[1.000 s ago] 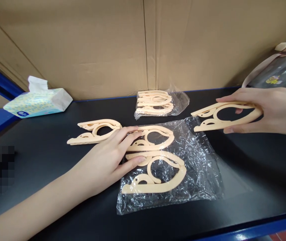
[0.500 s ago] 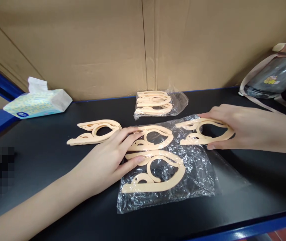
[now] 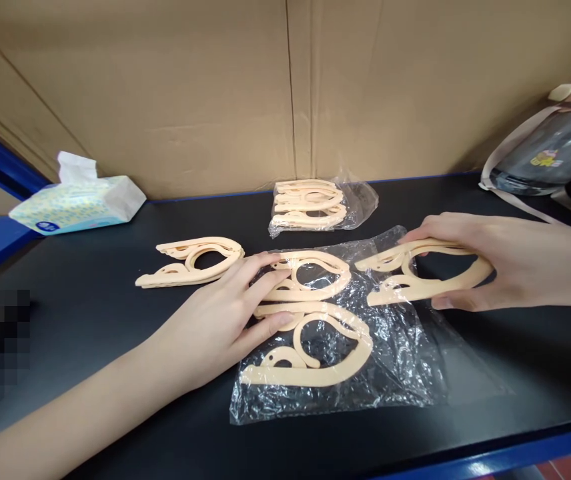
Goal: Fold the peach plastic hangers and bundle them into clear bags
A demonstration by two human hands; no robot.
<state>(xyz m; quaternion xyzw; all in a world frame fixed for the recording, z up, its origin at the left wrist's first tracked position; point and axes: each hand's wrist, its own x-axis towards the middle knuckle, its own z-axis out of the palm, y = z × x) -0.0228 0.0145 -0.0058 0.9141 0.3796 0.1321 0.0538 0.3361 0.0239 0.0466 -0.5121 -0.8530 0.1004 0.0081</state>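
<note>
A cream folding hanger (image 3: 415,291) is gripped at its curved end by my right hand (image 3: 470,260), thumb below and fingers above. Its two narrow ends overlap the clear plastic bag (image 3: 400,360); whether they lie in or on it I cannot tell. Inside the bag lie another folded hanger (image 3: 333,288) and, nearer me, a further folded hanger (image 3: 335,375). My left hand (image 3: 240,300) rests over their left ends with fingers apart, pressing on the bag. Left of that hand, a loose folded hanger (image 3: 190,273) lies on the black tabletop (image 3: 165,413).
At the back, a small clear bag (image 3: 363,198) contains several folded hangers (image 3: 310,200). A tissue pack (image 3: 80,207) stands at the back left. A transparent bottle with a strap (image 3: 545,153) is at the back right, before the cardboard wall (image 3: 190,100).
My right hand has drawn its hanger a little to the right and toward me, lifting it slightly. My left hand stays on the bag.
</note>
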